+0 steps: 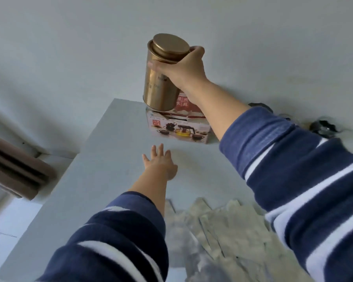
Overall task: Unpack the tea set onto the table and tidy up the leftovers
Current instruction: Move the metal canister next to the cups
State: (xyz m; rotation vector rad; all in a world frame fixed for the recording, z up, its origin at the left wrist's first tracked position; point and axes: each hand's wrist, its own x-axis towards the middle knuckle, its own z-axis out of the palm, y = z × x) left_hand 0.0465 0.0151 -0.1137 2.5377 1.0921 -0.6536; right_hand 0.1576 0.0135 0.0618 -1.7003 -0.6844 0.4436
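Observation:
A tall gold tin canister with a round lid is gripped around its upper body by my right hand, held just above the tea set box. That box, white and red with pictures of a glass teapot and dark cups, stands at the far end of the white table. My left hand reaches forward over the table with its fingers spread, holding nothing, a short way in front of the box.
Clear plastic and pale paper wrapping lies in a heap at the table's near right. Dark glassware pieces sit at the far right, partly hidden by my right sleeve. A brown curtain edge hangs at the left.

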